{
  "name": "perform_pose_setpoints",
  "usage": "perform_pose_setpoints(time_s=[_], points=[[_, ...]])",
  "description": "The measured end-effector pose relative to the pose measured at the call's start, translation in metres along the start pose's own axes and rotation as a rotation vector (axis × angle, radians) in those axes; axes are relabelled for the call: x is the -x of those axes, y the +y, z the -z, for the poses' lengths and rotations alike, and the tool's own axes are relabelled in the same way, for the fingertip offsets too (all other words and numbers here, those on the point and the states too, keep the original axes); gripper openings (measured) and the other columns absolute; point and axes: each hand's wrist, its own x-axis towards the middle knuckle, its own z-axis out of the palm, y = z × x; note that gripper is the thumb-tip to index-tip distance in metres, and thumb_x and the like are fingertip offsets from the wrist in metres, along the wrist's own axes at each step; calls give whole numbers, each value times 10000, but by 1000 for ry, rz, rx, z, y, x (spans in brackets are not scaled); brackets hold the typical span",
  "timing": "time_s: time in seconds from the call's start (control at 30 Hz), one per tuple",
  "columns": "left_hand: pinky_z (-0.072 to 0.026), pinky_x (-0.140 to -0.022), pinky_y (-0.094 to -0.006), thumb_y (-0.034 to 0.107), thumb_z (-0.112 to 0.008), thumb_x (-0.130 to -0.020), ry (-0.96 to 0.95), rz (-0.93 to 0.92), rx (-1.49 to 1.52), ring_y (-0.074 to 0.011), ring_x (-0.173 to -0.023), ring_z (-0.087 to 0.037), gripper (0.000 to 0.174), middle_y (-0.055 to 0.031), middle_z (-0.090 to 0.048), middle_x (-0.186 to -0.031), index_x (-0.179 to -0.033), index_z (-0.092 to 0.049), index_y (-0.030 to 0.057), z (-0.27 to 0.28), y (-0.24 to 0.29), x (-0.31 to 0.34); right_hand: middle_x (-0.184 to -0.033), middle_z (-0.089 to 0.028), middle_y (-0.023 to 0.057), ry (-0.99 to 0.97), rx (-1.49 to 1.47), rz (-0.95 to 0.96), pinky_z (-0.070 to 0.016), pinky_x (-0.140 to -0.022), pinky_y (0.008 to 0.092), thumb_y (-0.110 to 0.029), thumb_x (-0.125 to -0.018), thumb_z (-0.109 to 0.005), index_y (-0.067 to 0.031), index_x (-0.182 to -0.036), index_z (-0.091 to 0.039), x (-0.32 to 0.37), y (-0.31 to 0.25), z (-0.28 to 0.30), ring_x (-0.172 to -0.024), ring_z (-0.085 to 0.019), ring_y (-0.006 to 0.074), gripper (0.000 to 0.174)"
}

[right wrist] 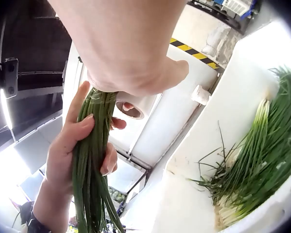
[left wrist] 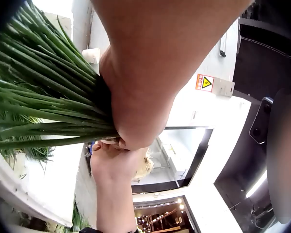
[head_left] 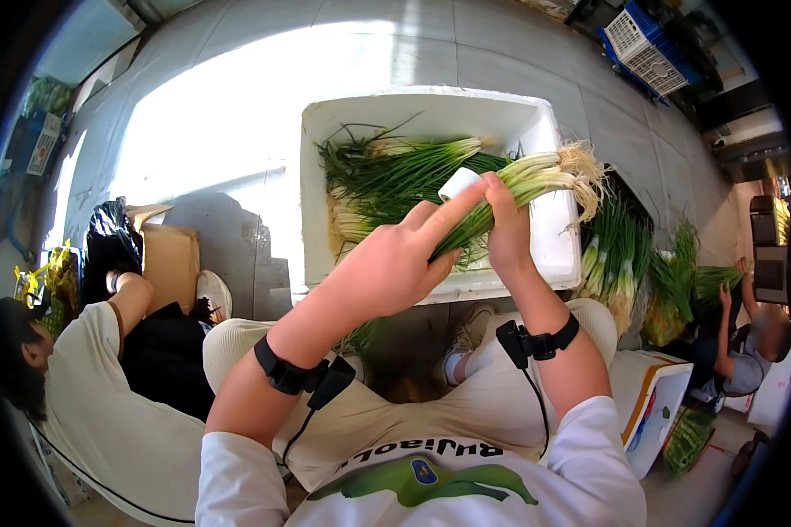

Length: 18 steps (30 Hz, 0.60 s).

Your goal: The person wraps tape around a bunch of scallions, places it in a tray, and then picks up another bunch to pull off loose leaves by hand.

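A bunch of scallions (head_left: 536,176) lies across both hands, its white roots toward the right and its green leaves toward the left. My left hand (head_left: 395,255) curls round the leaves, which hang down through its fingers in the right wrist view. My right hand (head_left: 508,228) grips the bunch nearer the white stalks. A white roll of clear tape (head_left: 460,184) sits at the left index finger. In the right wrist view, a shiny tape strip (right wrist: 101,98) crosses the leaves beside the roll. The palm side of the right hand is hidden there.
Below the hands stands a white foam box (head_left: 316,255) with more scallions (head_left: 413,180) inside. More green onions (head_left: 620,255) lie to its right. A cardboard box (head_left: 169,263) and a seated person (head_left: 105,395) are at left; another person (head_left: 747,351) is at far right.
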Motion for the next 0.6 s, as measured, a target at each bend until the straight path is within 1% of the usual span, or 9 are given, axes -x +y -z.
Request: perform_pose_setpoints(time_s=[0.07, 0.1, 0.17, 0.3, 0.4, 0.47, 0.5, 0.57, 0.6], points=[[-534, -671, -438, 118, -672, -852, -85, 1, -328, -360, -707, -615, 745, -149, -587, -988, -1514, -331, 143, -1, 4, 1, -908, -580, -5, -1, 11, 11, -425, -744, 264, -299, -962, -590, -22, -969, -615, 1, -1, -1, -845, -505, 81, 277], [-534, -671, -438, 118, -672, -852, -87, -1, -327, -360, -707, -615, 745, -149, -587, -988, -1514, -331, 143, -3, 3, 2, -909, -586, -1, 2, 32, 50, -429, -742, 269, -298, -964, -587, -13, -964, -615, 2, -3, -3, -842, -511, 86, 287], [-524, -595, -417, 126, -713, -807, 57, -58, -379, -308, -623, -591, 752, -119, -550, -908, -1488, -396, 160, -8, 3, 3, -911, -591, 3, 8, 52, 88, -432, -740, 273, -298, -966, -583, -3, -958, -614, 5, -8, -7, -839, -516, 92, 297], [-522, -598, -406, 136, -725, -799, 67, -32, -427, -300, -644, -596, 766, -108, -552, -910, -1489, -393, 161, -11, 7, 3, -878, -588, 5, 38, 87, 98, -426, -721, 281, -298, -966, -582, 0, -934, -617, 8, -14, -12, -805, -505, 100, 301], [-524, -651, -392, 132, -730, -794, 139, -39, -530, -278, -694, -603, 762, -96, -568, -934, -1483, -404, 162, -20, 1, 4, -860, -584, 9, 87, 136, 100, -419, -709, 283, -301, -964, -586, 7, -918, -615, 9, -12, -14, -786, -498, 106, 313], [-519, -782, -400, 103, -719, -790, 233, -51, -630, -294, -877, -626, 727, -111, -586, -1047, -1458, -440, 158, -25, -4, 3, -855, -582, 12, 111, 159, 102, -417, -703, 283, -301, -962, -590, 12, -912, -614, 9, -11, -16, -779, -495, 109, 318], [-519, -782, -400, 103, -719, -790, 230, -48, -629, -294, -877, -626, 727, -111, -586, -1047, -1458, -440, 158, -28, -5, 3, -848, -582, 15, 123, 151, 110, -417, -699, 286, -294, -960, -596, 14, -904, -611, 9, -11, -17, -772, -496, 112, 314], [-452, -954, -453, 73, -704, -777, 347, -72, -701, -339, -1140, -560, 681, -144, -556, -1230, -1418, -490, 150, -32, -7, 2, -841, -583, 19, 133, 144, 113, -417, -695, 289, -287, -958, -602, 17, -895, -608, 10, -9, -22, -766, -496, 116, 310], [-452, -954, -453, 73, -704, -777, 346, -69, -700, -339, -1140, -560, 681, -144, -556, -1230, -1418, -490, 150, -30, -4, 2, -836, -583, 19, 164, 130, 129, -417, -690, 296, -280, -956, -608, 14, -888, -606, 11, -9, -25, -762, -495, 117, 302]])
